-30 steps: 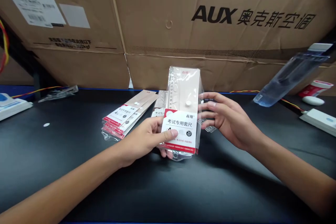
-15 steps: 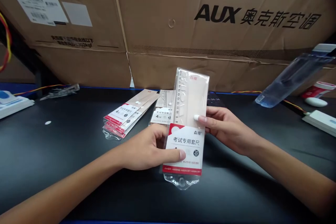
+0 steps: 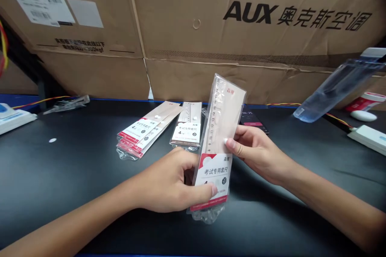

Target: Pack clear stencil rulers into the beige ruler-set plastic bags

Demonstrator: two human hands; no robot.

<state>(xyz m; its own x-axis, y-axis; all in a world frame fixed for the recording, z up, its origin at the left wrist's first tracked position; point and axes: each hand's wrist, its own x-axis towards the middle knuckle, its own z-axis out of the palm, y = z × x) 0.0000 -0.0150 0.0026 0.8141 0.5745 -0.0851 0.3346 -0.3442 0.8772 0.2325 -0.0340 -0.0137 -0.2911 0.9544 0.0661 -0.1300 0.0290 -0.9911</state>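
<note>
My left hand (image 3: 171,180) grips a ruler set (image 3: 224,124) in a clear plastic pouch by its lower left side, thumb across the red-and-white label. The pouch is tilted, its top leaning right, with numbers along the ruler's left edge. My right hand (image 3: 259,150) pinches the pouch's right edge, thumb in front and fingers partly hidden behind. A small white piece (image 3: 225,141) shows at the right thumb tip. Behind the left hand lies another ruler set (image 3: 187,126) with a white dot on it. Farther left is an overlapping pile of ruler sets (image 3: 147,128), also bearing white dots.
A large cardboard box (image 3: 187,16) stands along the back of the black table (image 3: 75,176). Behind the pouch lies a phone (image 3: 255,120). At right are a clear plastic container (image 3: 337,84), a red-and-white tub (image 3: 366,101) and a power strip (image 3: 369,138). A white dot (image 3: 52,140) lies left.
The held ruler set has tilted, its top moving right, and dropped slightly. My left hand has shifted a little lower with it. More of the ruler set and phone behind now shows.
</note>
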